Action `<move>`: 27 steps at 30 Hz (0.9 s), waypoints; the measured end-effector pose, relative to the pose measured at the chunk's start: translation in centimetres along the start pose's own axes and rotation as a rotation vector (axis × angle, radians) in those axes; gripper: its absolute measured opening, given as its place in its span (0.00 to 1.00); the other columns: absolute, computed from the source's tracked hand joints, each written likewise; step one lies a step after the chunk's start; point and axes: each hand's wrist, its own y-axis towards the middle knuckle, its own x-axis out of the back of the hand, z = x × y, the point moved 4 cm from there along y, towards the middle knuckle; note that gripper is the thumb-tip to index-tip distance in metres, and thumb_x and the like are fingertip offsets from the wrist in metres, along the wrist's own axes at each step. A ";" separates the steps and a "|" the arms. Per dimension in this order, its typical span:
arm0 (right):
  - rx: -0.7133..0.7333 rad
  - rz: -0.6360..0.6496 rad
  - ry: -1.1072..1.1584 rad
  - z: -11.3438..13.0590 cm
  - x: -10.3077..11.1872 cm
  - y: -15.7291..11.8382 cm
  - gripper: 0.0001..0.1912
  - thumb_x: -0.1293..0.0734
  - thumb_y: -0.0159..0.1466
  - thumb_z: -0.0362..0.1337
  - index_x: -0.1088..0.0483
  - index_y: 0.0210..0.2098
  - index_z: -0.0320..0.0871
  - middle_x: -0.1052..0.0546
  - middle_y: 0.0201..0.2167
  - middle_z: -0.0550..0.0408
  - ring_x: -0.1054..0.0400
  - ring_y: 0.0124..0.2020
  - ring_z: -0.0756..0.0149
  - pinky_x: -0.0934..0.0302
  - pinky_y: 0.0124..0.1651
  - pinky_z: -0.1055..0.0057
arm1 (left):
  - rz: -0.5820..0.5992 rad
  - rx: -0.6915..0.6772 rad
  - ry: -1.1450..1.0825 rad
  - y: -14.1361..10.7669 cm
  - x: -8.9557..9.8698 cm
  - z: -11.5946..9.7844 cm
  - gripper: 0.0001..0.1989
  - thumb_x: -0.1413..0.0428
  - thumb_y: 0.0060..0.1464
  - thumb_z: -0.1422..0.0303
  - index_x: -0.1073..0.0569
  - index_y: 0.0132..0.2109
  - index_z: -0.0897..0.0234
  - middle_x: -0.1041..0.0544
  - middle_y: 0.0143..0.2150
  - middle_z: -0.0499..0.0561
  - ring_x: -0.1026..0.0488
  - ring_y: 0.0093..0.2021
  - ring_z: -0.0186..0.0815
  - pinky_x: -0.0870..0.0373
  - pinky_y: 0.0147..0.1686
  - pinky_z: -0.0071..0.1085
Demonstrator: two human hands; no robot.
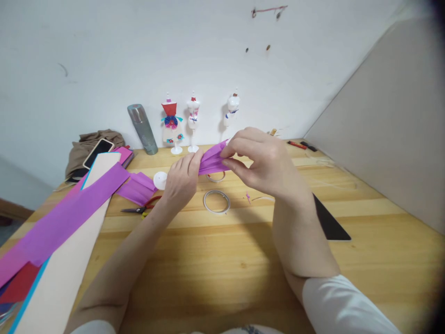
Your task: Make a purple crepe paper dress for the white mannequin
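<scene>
Purple crepe paper [212, 159], gathered in folds, stretches between my two hands above the table. My left hand [182, 178] is wrapped round its left end. A white round base [160, 180], like those under the small dress forms, sticks out beside that hand; the rest of this form is mostly hidden. At the paper's right end, my right hand [253, 157] pinches the folds between thumb and fingers. Below the hands lie a roll of narrow tape [216, 202] and a second ring [216, 176], partly covered. Scissors [139, 210] rest left of my left forearm.
Dress forms [170, 116] [193, 120] [233, 109] stand along the wall, near a tilted bottle [142, 130]. Purple strips [76, 213] and a long cream board [83, 250] cover the left side. A phone [98, 153] lies behind them; a black flat object [330, 220] is at right.
</scene>
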 end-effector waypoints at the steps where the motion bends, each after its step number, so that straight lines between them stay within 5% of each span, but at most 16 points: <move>1: 0.004 0.005 -0.006 0.0 0.0 0.0 0.08 0.36 0.63 0.28 0.31 0.30 0.46 0.28 0.28 0.55 0.35 0.34 0.62 0.41 0.36 0.65 | 0.003 0.007 -0.007 0.0 0.0 0.0 0.24 0.58 0.63 0.75 0.39 0.65 0.65 0.23 0.54 0.60 0.25 0.53 0.43 0.28 0.52 0.42; 12: 0.110 0.037 -0.015 0.2 0.0 -0.1 0.11 0.41 0.66 0.27 0.31 0.31 0.44 0.29 0.29 0.53 0.36 0.34 0.62 0.41 0.35 0.66 | 0.143 0.120 -0.202 0.1 0.1 0.3 0.29 0.53 0.56 0.76 0.42 0.66 0.66 0.27 0.59 0.63 0.28 0.58 0.47 0.30 0.55 0.44; 16: -0.009 -0.110 0.112 -0.2 0.6 -0.1 0.04 0.35 0.66 0.37 0.28 0.37 0.46 0.25 0.32 0.54 0.33 0.34 0.63 0.37 0.36 0.64 | 0.142 0.257 -0.338 0.2 0.0 0.7 0.27 0.52 0.59 0.73 0.42 0.65 0.64 0.28 0.59 0.63 0.30 0.59 0.48 0.31 0.56 0.45; 20: -0.247 -0.248 0.275 -2.8 0.0 -0.4 0.14 0.31 0.62 0.43 0.27 0.46 0.46 0.23 0.35 0.53 0.30 0.35 0.63 0.34 0.36 0.65 | 0.110 0.400 -0.478 0.3 0.2 1.2 0.20 0.48 0.60 0.67 0.37 0.59 0.63 0.25 0.51 0.60 0.26 0.51 0.46 0.28 0.49 0.42; 24: -0.450 -0.084 0.547 -5.7 -3.4 -0.5 0.29 0.27 0.56 0.49 0.29 0.53 0.44 0.22 0.46 0.48 0.27 0.44 0.59 0.31 0.44 0.61 | 0.035 0.444 -0.636 0.3 0.2 1.2 0.16 0.47 0.58 0.68 0.35 0.53 0.63 0.24 0.46 0.56 0.26 0.47 0.43 0.29 0.48 0.40; 27: -0.460 0.196 0.907 -5.9 -7.0 -0.4 0.29 0.27 0.55 0.51 0.28 0.52 0.43 0.23 0.49 0.46 0.28 0.50 0.58 0.33 0.52 0.59 | 0.036 0.487 -0.802 0.3 -0.1 1.0 0.15 0.46 0.58 0.67 0.33 0.52 0.64 0.24 0.47 0.56 0.26 0.49 0.42 0.29 0.50 0.40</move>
